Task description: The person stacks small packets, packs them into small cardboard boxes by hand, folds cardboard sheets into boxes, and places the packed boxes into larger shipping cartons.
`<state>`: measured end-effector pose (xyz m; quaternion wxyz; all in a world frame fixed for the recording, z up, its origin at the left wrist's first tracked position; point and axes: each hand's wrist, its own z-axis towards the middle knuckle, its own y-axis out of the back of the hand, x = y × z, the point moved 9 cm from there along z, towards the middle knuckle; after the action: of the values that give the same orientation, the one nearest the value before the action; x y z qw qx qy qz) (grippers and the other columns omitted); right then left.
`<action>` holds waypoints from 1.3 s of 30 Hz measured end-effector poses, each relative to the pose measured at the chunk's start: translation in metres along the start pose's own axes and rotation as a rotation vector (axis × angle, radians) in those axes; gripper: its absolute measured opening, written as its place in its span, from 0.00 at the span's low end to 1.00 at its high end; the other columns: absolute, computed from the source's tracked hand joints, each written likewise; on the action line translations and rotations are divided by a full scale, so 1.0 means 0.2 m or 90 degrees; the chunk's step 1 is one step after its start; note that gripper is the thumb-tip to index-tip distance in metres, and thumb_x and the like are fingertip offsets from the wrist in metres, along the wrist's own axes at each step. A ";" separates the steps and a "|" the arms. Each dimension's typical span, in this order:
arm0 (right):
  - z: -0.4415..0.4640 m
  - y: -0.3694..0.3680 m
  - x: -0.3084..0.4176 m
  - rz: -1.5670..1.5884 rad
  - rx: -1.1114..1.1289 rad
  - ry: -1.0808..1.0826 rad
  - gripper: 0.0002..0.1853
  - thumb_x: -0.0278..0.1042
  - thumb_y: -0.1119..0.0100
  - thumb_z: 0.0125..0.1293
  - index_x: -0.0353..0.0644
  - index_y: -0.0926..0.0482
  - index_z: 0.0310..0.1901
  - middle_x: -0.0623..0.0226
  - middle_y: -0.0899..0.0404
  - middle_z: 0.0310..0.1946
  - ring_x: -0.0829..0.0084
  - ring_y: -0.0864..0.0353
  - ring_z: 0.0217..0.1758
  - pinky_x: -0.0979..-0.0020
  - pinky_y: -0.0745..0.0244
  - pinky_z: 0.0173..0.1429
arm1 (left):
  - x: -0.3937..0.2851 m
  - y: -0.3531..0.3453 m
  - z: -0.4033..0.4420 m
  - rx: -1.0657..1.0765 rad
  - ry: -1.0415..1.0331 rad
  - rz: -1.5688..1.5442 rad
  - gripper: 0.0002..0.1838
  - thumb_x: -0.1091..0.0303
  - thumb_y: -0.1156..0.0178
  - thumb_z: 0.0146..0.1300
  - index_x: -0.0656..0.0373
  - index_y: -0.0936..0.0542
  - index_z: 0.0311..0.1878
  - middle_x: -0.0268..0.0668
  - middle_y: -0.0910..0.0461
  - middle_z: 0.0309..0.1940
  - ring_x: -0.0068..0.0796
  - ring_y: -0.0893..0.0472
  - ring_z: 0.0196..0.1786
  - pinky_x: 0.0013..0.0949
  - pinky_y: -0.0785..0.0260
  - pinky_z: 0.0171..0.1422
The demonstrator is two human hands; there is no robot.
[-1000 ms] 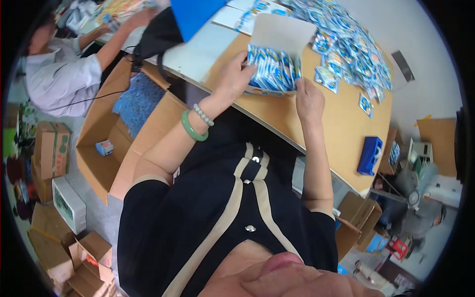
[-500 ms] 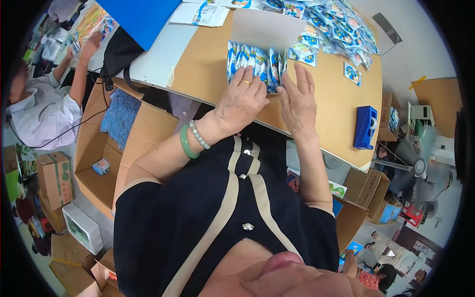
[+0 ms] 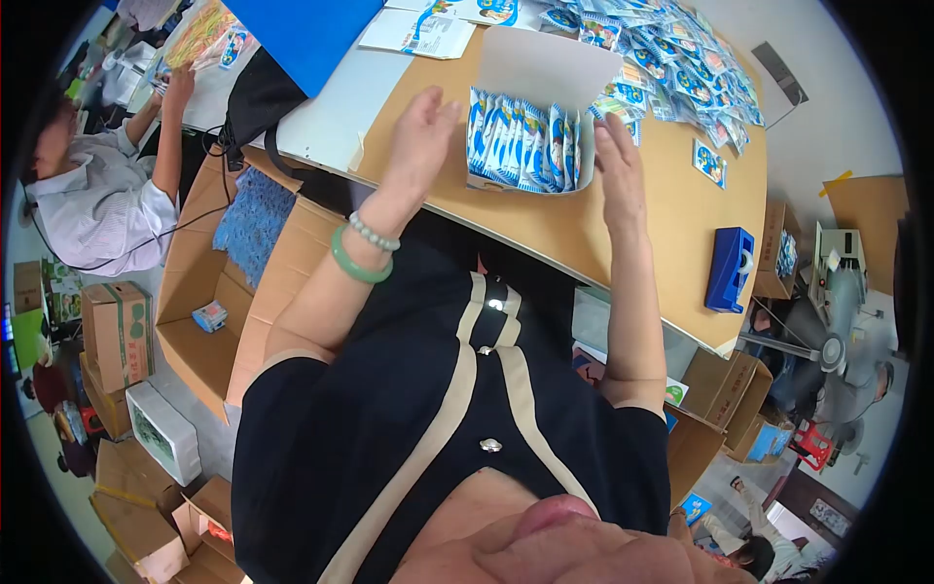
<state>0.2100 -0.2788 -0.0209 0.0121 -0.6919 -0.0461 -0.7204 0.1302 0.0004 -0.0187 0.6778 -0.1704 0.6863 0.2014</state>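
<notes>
An open white box (image 3: 530,187) stands on the table with its lid raised at the back. Blue-and-white sachets (image 3: 516,141) are packed upright in it, side by side. My left hand (image 3: 420,141), with a green bangle and a beaded bracelet at the wrist, is held to the left of the box, apart from it. Its fingers are loosely extended and hold nothing. My right hand (image 3: 621,175) is upright along the box's right side, fingers stretched out and empty; whether it touches the box I cannot tell.
A heap of sachets (image 3: 671,68) covers the back right of the table, with a single sachet (image 3: 709,163) nearer. A blue tape dispenser (image 3: 728,271) stands at right. Flat printed cartons (image 3: 418,34) lie behind. At left, a person (image 3: 107,185) works beside an open cardboard box (image 3: 195,282).
My left hand has lifted off the sachets and moved left, away from the box. My right hand has stayed along the right side. The sachets now stand uncovered.
</notes>
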 end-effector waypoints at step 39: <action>-0.04 -0.20 -0.04 0.178 0.045 -0.091 0.30 0.28 0.44 0.70 0.35 0.37 0.72 0.58 0.27 0.65 0.68 0.27 0.66 0.67 0.33 0.69 | 0.16 -0.32 0.07 0.222 -0.065 0.044 0.35 0.62 0.48 0.73 0.69 0.48 0.75 0.50 0.31 0.67 0.40 0.27 0.66 0.37 0.34 0.67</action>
<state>0.1982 -0.2397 -0.0306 0.1329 -0.7404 0.0245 -0.6584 0.1735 -0.0467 -0.0543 0.7236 -0.0162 0.6811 0.1108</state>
